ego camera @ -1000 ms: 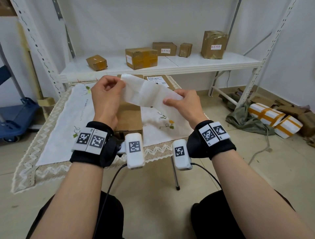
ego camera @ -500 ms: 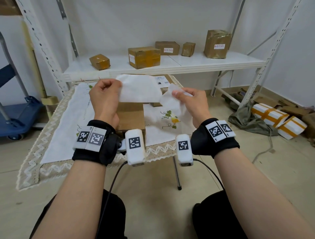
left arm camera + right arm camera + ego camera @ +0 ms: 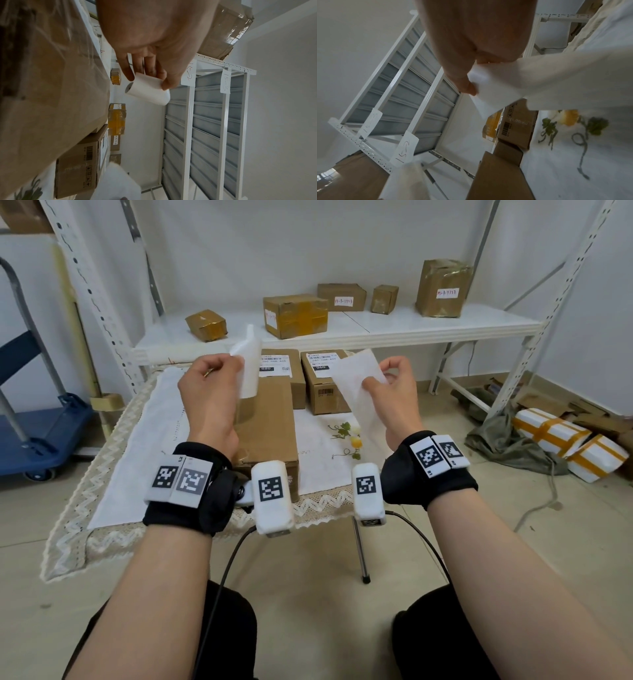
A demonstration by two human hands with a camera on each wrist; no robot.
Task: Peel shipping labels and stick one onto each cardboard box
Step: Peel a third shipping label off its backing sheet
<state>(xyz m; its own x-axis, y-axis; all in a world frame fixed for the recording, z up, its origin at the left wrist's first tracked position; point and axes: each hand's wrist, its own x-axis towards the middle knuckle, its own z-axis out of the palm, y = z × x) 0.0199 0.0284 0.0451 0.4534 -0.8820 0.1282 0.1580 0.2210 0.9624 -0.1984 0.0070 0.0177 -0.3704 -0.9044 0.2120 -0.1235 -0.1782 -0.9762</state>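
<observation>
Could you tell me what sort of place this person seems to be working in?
Probably a small parcel packing or storage room. A white metal shelving rack holds taped cardboard parcels with handwritten tags, boxes with printed shipping labels sit on a cloth-covered table, and a blue platform trolley stands alongside.

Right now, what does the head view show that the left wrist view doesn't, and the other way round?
Only the head view shows the right hand pinching the backing sheet, and the unlabelled box whole. Only the left wrist view shows the label curled into a tube, and paper tags on the upper shelf rail. Both show the left hand pinching the label and the labelled box behind.
</observation>
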